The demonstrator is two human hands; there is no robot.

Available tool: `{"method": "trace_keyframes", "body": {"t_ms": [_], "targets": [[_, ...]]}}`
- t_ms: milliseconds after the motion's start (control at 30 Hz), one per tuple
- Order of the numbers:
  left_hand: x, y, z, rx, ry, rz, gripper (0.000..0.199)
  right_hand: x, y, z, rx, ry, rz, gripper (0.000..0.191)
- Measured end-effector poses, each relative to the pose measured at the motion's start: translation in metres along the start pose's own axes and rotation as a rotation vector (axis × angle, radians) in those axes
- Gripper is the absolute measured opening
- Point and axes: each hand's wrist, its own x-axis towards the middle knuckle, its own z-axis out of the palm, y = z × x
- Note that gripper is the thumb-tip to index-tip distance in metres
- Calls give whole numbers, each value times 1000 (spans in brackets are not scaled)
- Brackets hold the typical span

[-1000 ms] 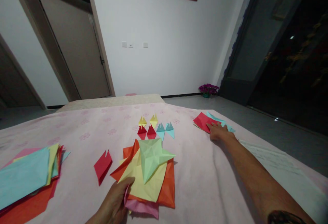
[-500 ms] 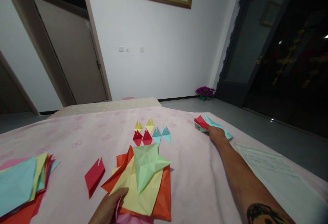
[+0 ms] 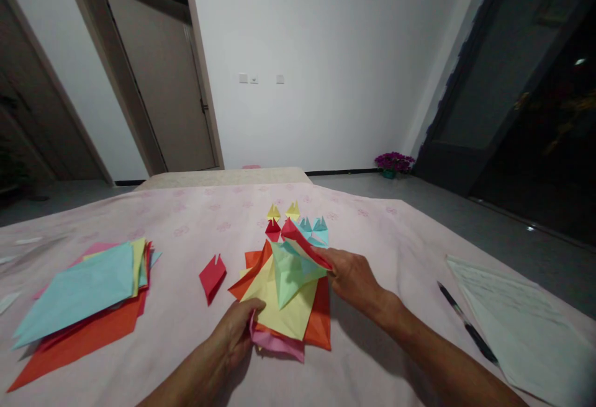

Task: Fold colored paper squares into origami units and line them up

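My left hand [image 3: 239, 323] grips the near left corner of a pile of creased origami paper [image 3: 295, 320], thumb on the yellow sheet and fingers underneath. Orange and pink sheets stick out below the yellow one, and a pale green pointed piece [image 3: 284, 280] lies on top. Over that piece, my right hand [image 3: 351, 277] pinches a few folded papers, with a red one [image 3: 300, 242] and light blue showing; whether they touch the pile I cannot tell. Behind them stand small folded paper figures: yellow [image 3: 292, 210], red [image 3: 272, 229] and blue [image 3: 320, 228], partly hidden.
A red folded piece [image 3: 213, 278] lies left of the pile. Farther left is a stack of coloured sheets [image 3: 88, 289]. On the right are a black pen [image 3: 468, 323] and a written-on paper [image 3: 521, 320]. A pink flowered cloth [image 3: 186, 214] covers the table.
My right hand has brought the red and blue papers from the table's far right edge to above the pile. My left hand keeps its grip. The view has turned slightly, bringing the pen into sight.
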Motion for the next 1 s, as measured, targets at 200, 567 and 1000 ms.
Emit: {"method": "trace_keyframes", "body": {"t_ms": [200,567,1000], "targets": [[8,5,-7,-79,-151,-78,50,-1,-38,41,94,-74,-71,55],[-13,14,-24,-345,-392,-32,37,-2,-103,56,-204,-181,-277,48],[-78,19,-44,-122,-93,431,56,-11,-168,86,-271,59,-408,46]]}}
